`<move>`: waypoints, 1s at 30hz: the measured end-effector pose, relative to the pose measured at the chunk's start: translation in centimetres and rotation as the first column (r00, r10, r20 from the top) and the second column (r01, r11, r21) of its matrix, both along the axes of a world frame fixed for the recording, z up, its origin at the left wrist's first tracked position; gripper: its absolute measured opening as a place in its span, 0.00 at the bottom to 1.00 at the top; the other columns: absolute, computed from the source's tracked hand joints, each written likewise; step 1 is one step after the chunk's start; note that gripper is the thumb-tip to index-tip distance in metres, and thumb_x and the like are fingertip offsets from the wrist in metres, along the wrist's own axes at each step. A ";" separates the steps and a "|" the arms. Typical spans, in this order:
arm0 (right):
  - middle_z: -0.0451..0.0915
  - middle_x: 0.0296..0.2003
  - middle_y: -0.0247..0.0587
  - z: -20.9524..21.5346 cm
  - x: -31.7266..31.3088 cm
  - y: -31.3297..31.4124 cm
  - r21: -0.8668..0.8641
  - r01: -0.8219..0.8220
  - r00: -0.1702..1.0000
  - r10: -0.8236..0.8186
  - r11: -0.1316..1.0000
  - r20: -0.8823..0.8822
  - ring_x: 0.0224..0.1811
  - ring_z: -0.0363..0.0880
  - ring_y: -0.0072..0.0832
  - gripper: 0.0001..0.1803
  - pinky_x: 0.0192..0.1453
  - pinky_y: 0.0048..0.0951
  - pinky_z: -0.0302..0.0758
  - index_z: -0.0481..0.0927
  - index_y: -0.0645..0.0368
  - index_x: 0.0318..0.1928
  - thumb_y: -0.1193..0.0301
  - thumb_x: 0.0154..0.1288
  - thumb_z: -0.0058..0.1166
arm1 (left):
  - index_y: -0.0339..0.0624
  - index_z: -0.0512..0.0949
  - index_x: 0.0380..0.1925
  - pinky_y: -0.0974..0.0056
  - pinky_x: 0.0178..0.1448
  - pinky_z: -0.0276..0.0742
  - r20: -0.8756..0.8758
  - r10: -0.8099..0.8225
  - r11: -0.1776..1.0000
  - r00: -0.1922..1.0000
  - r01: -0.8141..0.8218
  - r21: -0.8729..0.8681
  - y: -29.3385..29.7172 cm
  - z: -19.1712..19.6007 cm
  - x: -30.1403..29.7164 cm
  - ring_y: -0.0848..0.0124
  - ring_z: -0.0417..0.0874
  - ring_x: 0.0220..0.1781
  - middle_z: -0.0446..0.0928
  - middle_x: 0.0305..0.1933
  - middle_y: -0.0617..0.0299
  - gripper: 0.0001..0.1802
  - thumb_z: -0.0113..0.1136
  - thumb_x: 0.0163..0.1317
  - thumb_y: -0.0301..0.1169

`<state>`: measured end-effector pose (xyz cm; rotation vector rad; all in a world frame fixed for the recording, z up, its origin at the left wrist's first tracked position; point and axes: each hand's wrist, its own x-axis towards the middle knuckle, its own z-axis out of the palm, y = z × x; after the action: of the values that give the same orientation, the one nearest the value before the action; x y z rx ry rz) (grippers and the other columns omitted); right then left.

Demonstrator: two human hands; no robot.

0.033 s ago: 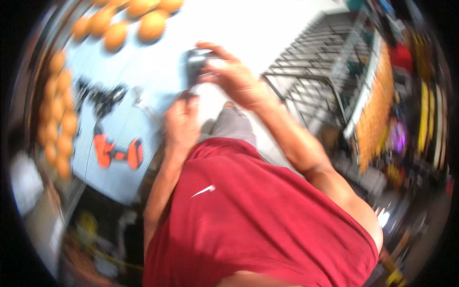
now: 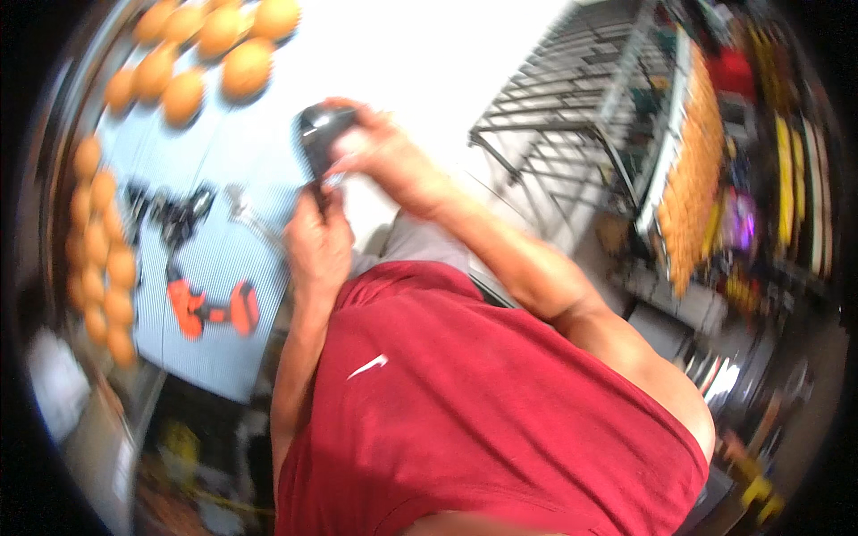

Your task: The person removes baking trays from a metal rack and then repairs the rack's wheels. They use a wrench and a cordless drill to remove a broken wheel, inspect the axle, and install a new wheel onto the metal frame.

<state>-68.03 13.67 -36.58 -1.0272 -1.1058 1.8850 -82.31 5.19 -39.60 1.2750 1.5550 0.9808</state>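
Observation:
A glossy black, rounded object (image 2: 317,129) is held between my two hands above the pale surface; blur hides its exact kind. My right hand (image 2: 389,165) is closed around its upper part from the right. At its narrow lower end, my left hand (image 2: 319,239) grips with the fingertips, thumb side up. To the left of my left hand, an orange-and-black cordless drill (image 2: 213,308) lies on the ribbed light-blue sheet (image 2: 223,362). Beyond the drill are a tangle of black parts (image 2: 174,214) and a blurred silver tool (image 2: 250,214).
Several orange balls (image 2: 246,70) sit at the far left, with more orange rounded pieces (image 2: 96,241) along the left edge. To the right stands a black metal rack (image 2: 554,116). Beside it, an upright panel (image 2: 697,161) has a bumpy orange face. Shelving with yellow items (image 2: 786,179) is farther right.
The whole view has shifted, so the balls, drill and rack appear farther left, and the table things lower. Both hands keep their hold on the black object.

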 end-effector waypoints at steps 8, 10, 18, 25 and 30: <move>0.72 0.31 0.33 -1.4 12.5 0.9 -0.315 0.520 0.811 -0.575 0.794 -0.107 0.20 0.69 0.19 0.50 0.19 0.22 0.66 0.55 0.60 0.71 0.56 0.58 0.72 | 0.27 0.58 0.65 0.43 0.56 0.70 -0.141 -0.502 0.850 0.854 0.516 0.100 3.1 -2.2 15.2 0.32 0.72 0.57 0.70 0.57 0.27 0.27 0.51 0.70 0.28; 0.71 0.27 0.32 -1.8 17.8 0.9 -0.286 0.576 0.797 -0.604 0.766 -0.010 0.16 0.66 0.18 0.41 0.18 0.21 0.64 0.63 0.61 0.63 0.55 0.59 0.72 | 0.31 0.63 0.64 0.48 0.55 0.72 -0.069 -0.694 0.718 0.717 0.681 -0.143 3.8 -2.9 18.0 0.40 0.76 0.54 0.73 0.55 0.37 0.27 0.55 0.67 0.27; 0.67 0.23 0.27 -11.2 43.3 -4.4 -0.311 0.820 0.572 -0.699 0.480 0.430 0.15 0.64 0.16 0.26 0.17 0.19 0.59 0.73 0.59 0.44 0.51 0.63 0.67 | 0.33 0.77 0.53 0.60 0.48 0.77 -0.038 -0.740 0.658 0.671 0.712 -0.246 4.9 -3.4 28.7 0.60 0.82 0.44 0.80 0.44 0.49 0.17 0.60 0.65 0.25; 0.64 0.20 0.25 -14.5 56.2 -11.7 -0.337 0.792 0.602 -0.561 0.509 0.568 0.14 0.61 0.17 0.19 0.16 0.23 0.58 0.69 0.55 0.34 0.63 0.60 0.69 | 0.35 0.77 0.54 0.63 0.44 0.77 -0.131 -0.722 0.679 0.679 0.660 -0.322 5.1 -5.3 34.8 0.64 0.83 0.42 0.81 0.44 0.53 0.17 0.59 0.67 0.28; 0.66 0.20 0.28 -17.0 62.4 -17.1 -0.170 0.740 0.514 -0.384 0.651 0.767 0.15 0.62 0.19 0.20 0.18 0.27 0.61 0.70 0.59 0.38 0.58 0.62 0.66 | 0.35 0.78 0.54 0.62 0.44 0.77 -0.121 -0.734 0.662 0.669 0.663 -0.350 5.2 -6.0 39.5 0.64 0.83 0.41 0.81 0.43 0.54 0.17 0.60 0.67 0.29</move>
<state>-5.60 -3.45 -53.60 -2.2043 -0.4557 1.2053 -42.85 10.42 -45.63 1.6493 1.1336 0.0823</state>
